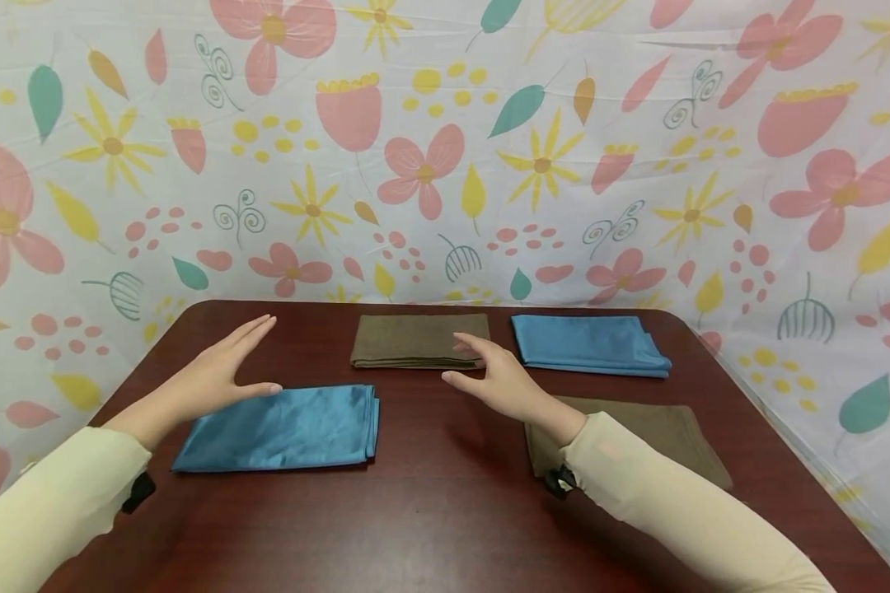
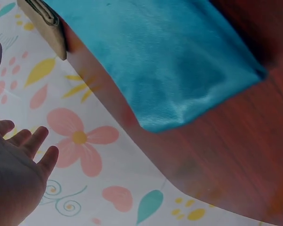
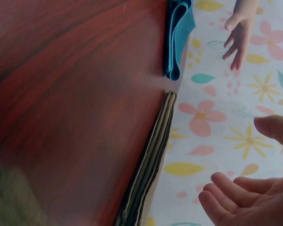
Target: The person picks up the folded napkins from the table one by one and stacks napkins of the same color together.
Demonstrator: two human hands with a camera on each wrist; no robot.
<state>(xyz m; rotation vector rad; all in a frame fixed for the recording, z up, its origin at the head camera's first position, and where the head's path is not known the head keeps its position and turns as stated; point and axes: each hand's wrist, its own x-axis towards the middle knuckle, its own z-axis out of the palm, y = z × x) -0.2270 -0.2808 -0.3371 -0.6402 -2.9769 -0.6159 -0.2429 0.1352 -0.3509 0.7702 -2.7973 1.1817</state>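
My left hand (image 1: 211,379) is held with its fingers extended above the left end of a folded shiny blue cloth (image 1: 289,430), holding nothing. The right hand (image 1: 508,383), fingers relaxed and apart, hovers between a folded brown cloth (image 1: 419,338) at the back and another brown cloth (image 1: 645,428) partly hidden under the forearm. A folded blue cloth (image 1: 586,344) lies at the back right. The left wrist view shows the shiny cloth (image 2: 169,61) beside the left hand (image 2: 17,174); the right wrist view shows the right hand (image 3: 254,193) empty.
The dark red-brown table (image 1: 430,527) has rounded back corners. Behind it hangs a white curtain (image 1: 445,91) printed with flowers and leaves. Both forearms, in cream sleeves (image 1: 59,502), reach in over the table from the front.
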